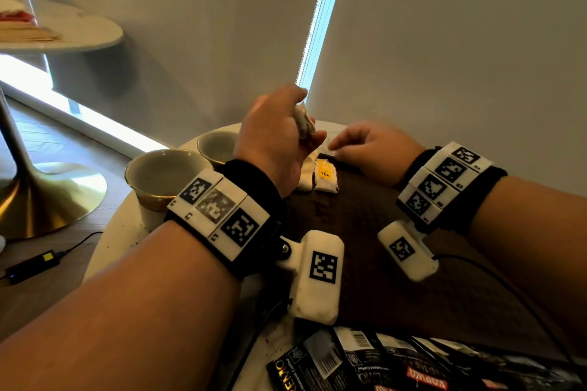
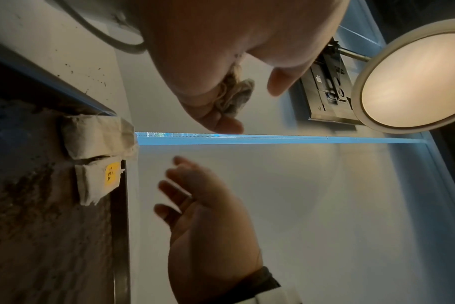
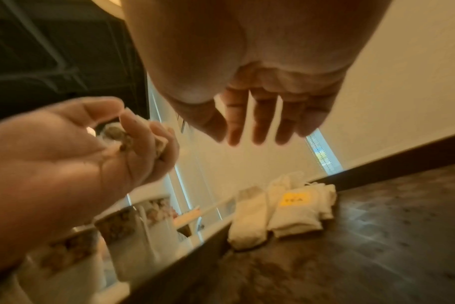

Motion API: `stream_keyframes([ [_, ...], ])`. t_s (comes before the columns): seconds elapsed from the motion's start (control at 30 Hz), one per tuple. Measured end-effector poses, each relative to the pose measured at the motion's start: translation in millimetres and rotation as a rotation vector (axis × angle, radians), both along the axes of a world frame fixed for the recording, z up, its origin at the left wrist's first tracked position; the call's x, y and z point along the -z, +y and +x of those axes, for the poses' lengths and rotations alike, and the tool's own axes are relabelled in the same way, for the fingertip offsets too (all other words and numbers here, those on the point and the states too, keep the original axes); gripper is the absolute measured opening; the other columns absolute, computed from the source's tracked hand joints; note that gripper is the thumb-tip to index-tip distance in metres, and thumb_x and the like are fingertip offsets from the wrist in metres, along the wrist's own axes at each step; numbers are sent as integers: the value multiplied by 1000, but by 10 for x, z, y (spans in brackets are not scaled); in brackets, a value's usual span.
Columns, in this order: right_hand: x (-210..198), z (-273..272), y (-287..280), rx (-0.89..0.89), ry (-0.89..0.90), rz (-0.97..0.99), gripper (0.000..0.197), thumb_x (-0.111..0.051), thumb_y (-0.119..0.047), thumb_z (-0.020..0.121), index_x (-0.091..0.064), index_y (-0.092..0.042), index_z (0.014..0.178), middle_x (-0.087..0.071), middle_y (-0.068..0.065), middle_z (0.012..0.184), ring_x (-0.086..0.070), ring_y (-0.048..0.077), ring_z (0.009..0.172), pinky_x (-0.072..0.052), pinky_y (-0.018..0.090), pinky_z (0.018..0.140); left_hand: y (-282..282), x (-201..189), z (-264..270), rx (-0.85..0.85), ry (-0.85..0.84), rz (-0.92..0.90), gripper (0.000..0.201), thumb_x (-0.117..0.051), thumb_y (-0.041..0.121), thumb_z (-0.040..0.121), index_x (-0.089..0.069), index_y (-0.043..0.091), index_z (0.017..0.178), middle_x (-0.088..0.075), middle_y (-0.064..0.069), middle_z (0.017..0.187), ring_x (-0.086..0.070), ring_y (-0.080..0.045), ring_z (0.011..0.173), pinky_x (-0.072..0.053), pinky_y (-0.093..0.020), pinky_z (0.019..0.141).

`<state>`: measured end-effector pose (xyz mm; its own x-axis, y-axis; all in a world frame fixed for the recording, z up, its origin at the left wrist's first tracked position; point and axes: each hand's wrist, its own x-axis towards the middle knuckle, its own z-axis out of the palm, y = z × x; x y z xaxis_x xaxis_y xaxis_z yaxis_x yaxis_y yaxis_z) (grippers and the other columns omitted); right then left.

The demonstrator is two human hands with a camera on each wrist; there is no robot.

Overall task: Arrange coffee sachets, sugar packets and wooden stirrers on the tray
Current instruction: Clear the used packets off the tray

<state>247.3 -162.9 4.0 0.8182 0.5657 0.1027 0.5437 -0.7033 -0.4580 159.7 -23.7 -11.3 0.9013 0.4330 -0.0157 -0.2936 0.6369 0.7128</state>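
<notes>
My left hand (image 1: 287,132) is raised above the tray's far left corner and pinches a crumpled pale sachet (image 1: 304,122) between thumb and fingers; the left wrist view shows that sachet (image 2: 234,95) bunched in the fingertips. My right hand (image 1: 355,141) hovers over the far edge of the dark tray (image 1: 381,232), its fingers (image 3: 260,121) straight and holding nothing. Two pale sachets lie side by side on the tray's far left: a plain one (image 1: 305,175) and one with a yellow TEA label (image 1: 325,177). Black coffee sachets (image 1: 413,362) lie fanned out at the near edge.
Two gold-rimmed cups (image 1: 165,176) (image 1: 217,144) stand left of the tray on the round white table (image 1: 120,232). Grey blinds hang close behind. A gold-based table (image 1: 47,200) and a power adapter (image 1: 30,267) are on the floor at left.
</notes>
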Motion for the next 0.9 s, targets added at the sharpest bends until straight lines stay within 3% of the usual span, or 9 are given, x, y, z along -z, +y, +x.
stream_keyframes([
  [0.1, -82, -82, 4, -15, 5, 375, 12, -64, -31, 94, -69, -23, 101, -68, -8, 89, -62, 2, 79, -47, 20, 69, 7, 11, 3, 78, -19, -91, 25, -53, 34, 97, -54, 10, 102, -53, -16, 104, -57, -27, 90, -56, -33, 60],
  [0.17, -128, -170, 40, -58, -16, 486, 9, -66, -33, 92, -66, -24, 95, -66, -7, 84, -61, -1, 72, -49, 16, 64, 5, 19, -10, 107, -32, -109, 31, -51, 37, 98, -55, 9, 110, -57, -20, 115, -62, -30, 96, -59, -37, 64],
  [0.27, -160, -293, 110, -133, 17, 492, 9, -71, -27, 89, -64, -22, 90, -67, -5, 78, -63, 0, 66, -48, 11, 58, 16, 35, -8, 152, -45, -117, 33, -56, 32, 95, -55, 4, 113, -58, -21, 117, -66, -31, 93, -60, -39, 68],
  [0.37, -125, -311, 175, -127, 37, 463, 13, -75, -23, 86, -65, -23, 94, -71, 11, 89, -68, 19, 74, -51, 16, 57, 35, 54, 22, 160, -33, -45, 35, -60, 13, 83, -56, -5, 113, -58, -24, 108, -68, -31, 91, -60, -40, 74],
  [0.4, -118, -312, 187, -111, 43, 472, 14, -75, -23, 86, -65, -23, 96, -71, 10, 89, -67, 20, 73, -51, 17, 57, 37, 62, 28, 151, -31, -26, 37, -58, 8, 80, -55, -5, 115, -58, -24, 109, -69, -32, 95, -60, -41, 75],
  [0.5, -124, -326, 172, -100, 98, 530, 13, -72, -17, 88, -65, -19, 98, -73, -5, 77, -68, 5, 66, -48, 13, 55, 50, 73, 32, 118, -22, -31, 55, -53, 4, 77, -49, 1, 132, -57, -30, 123, -71, -40, 104, -61, -45, 79],
  [0.63, -144, -350, 123, -129, 131, 580, 7, -65, -4, 92, -66, -9, 97, -70, -13, 62, -66, -3, 57, -46, 7, 52, 62, 91, 61, 105, -24, -32, 48, -46, 2, 84, -48, 5, 133, -57, -31, 125, -72, -42, 101, -61, -48, 79],
  [0.83, -127, -332, 129, -84, 48, 540, 12, -71, -10, 88, -69, -20, 83, -69, -11, 73, -63, -6, 62, -45, 7, 55, 22, 89, 23, 115, 7, 30, 58, -61, 11, 82, -49, 2, 137, -56, -29, 124, -70, -35, 99, -61, -40, 74],
  [0.9, -126, -318, 125, -73, 49, 537, 11, -73, -14, 87, -70, -23, 82, -70, -11, 74, -64, -5, 65, -47, 9, 57, 18, 78, 21, 112, 23, 23, 50, -65, 13, 87, -52, 3, 134, -57, -28, 124, -70, -33, 96, -61, -39, 73],
])
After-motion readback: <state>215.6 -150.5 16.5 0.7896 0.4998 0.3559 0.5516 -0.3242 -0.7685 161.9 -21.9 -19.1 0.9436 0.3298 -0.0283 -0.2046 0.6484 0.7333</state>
